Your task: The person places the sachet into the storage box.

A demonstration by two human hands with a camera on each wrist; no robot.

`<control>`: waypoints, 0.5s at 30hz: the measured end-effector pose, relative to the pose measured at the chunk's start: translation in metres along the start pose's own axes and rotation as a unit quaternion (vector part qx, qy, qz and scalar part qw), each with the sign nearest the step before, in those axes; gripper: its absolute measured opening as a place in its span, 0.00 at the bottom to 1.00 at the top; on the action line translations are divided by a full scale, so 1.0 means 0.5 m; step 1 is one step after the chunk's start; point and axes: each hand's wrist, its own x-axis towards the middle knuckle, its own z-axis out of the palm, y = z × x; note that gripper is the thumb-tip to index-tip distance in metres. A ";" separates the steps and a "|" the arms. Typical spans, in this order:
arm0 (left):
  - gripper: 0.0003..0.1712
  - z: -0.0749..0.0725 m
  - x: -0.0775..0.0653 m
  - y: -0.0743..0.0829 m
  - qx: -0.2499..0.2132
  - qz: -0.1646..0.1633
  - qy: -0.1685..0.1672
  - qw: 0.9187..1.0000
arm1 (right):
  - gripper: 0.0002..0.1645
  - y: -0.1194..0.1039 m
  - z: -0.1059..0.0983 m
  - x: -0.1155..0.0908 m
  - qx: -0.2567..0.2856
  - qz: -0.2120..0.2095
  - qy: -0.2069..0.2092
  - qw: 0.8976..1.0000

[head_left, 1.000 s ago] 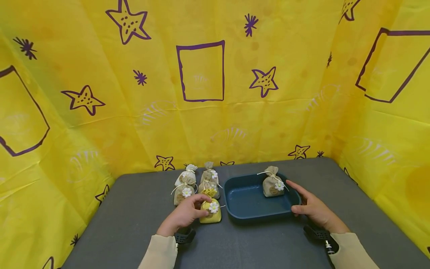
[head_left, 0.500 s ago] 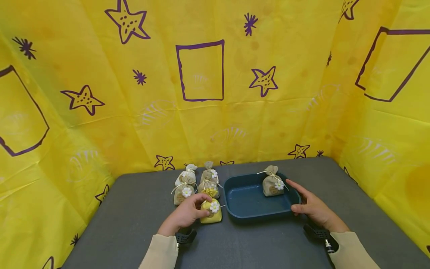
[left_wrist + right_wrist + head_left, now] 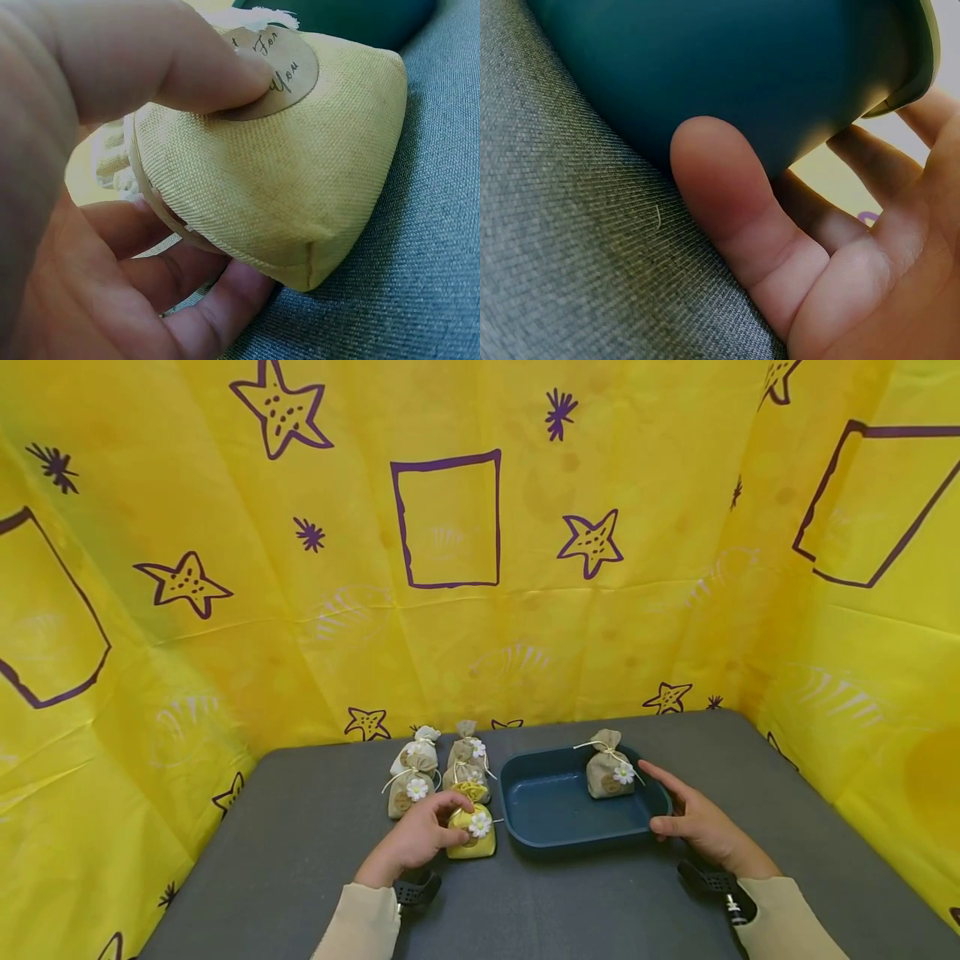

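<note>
My left hand holds a small yellow drawstring sachet with a white flower, left of a dark blue tray. In the left wrist view the thumb presses the round "For You" label and the fingers curl round the far side of the cloth. The sachet's bottom is by the tabletop; whether it touches is unclear. My right hand grips the tray's right end, thumb on the near side and fingers behind. One beige sachet stands upright inside the tray, at the back right.
Several more sachets stand left of the tray: a white one, a beige one and others behind the yellow one, such as a brown-beige one. A yellow patterned cloth encloses the grey tabletop.
The yellow sachet has shifted very slightly to the right with my left hand. The right hand and the tray have stayed in place.
</note>
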 end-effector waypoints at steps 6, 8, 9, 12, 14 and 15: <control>0.17 0.001 -0.001 -0.006 -0.008 0.017 0.007 1.000 | 0.51 0.000 -0.001 -0.002 0.001 0.013 0.004 1.000; 0.17 0.001 -0.002 -0.005 -0.009 0.019 0.013 1.000 | 0.51 0.000 -0.001 -0.001 0.003 0.013 0.003 1.000; 0.17 0.002 -0.003 -0.001 -0.007 0.019 0.016 1.000 | 0.51 0.000 -0.001 -0.001 0.004 0.011 0.002 1.000; 0.18 0.002 -0.007 0.012 -0.021 0.022 0.024 0.999 | 0.51 0.001 -0.001 0.000 0.005 0.004 0.000 1.000; 0.18 0.001 -0.007 0.014 -0.033 0.023 0.027 0.999 | 0.51 0.002 -0.002 0.000 0.005 0.000 -0.001 1.000; 0.18 0.000 -0.008 0.015 -0.039 0.024 0.028 0.999 | 0.51 0.002 -0.002 0.000 0.005 -0.001 -0.001 1.000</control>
